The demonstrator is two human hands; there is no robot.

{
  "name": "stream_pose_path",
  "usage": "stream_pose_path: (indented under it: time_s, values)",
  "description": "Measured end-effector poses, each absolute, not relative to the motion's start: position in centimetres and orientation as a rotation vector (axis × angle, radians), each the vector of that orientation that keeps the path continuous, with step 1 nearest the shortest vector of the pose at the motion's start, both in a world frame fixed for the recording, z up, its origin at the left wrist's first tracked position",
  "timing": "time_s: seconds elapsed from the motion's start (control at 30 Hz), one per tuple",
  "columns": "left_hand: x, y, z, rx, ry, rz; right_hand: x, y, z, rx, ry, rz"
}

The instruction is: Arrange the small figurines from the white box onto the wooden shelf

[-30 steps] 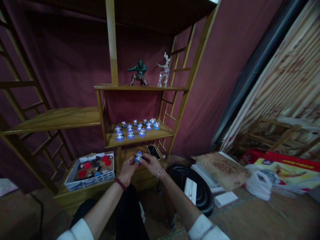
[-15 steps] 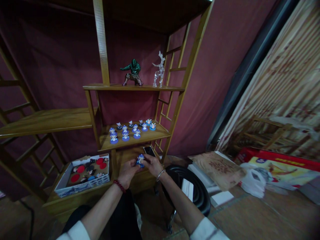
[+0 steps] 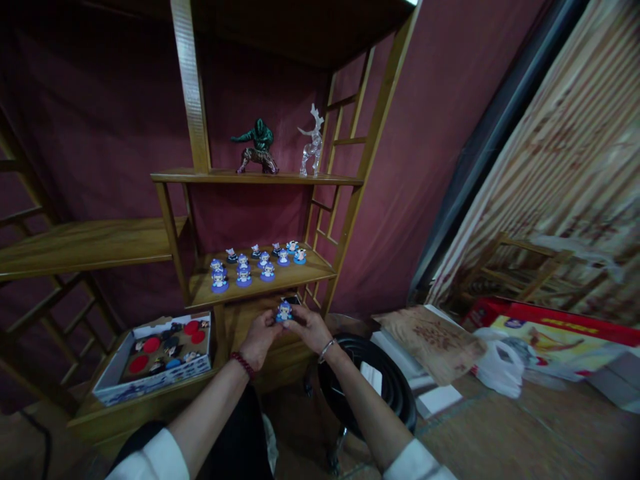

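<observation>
Left hand point(image 3: 261, 339) and right hand point(image 3: 311, 329) pinch figurine point(image 3: 284, 311) from both sides, likely to steady it upright | held before shelf's point(image 3: 313, 269) front edge | other figures point(image 3: 243, 276): rows, front-left corner to back-right corner, probably staggered so each shows

I see one small figurine point(image 3: 284, 311), purple-blue on top with a pale face and lighter blue lower down. It sits upright, its pale face toward my camera, pinched between the fingertips of the left hand point(image 3: 260, 338) and right hand point(image 3: 311, 328). From where I watch, it appears below the front edge of the shelf point(image 3: 311, 268), right of that edge's middle. Fingers partly cover its bottom; finer markings are too small for me to read.
</observation>
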State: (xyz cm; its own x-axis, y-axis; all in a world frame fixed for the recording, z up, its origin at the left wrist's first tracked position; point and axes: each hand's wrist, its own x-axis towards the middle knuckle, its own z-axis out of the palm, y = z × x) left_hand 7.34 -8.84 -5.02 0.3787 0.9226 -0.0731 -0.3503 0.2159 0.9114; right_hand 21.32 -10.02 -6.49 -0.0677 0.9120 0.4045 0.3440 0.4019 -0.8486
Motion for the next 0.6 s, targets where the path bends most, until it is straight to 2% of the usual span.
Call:
stream_pose_path:
  time_s: [0.27,0.6]
  values:
    - [9.1,-8.0,-4.5,0.914,0.743,1.038,23.2,-9.3,-6.3,-1.072,-1.609,0.828]
    - [10.5,-7.3,-2.3,0.850,0.643,1.075,24.3,-7.5,-5.0,-1.054,-1.500,0.777]
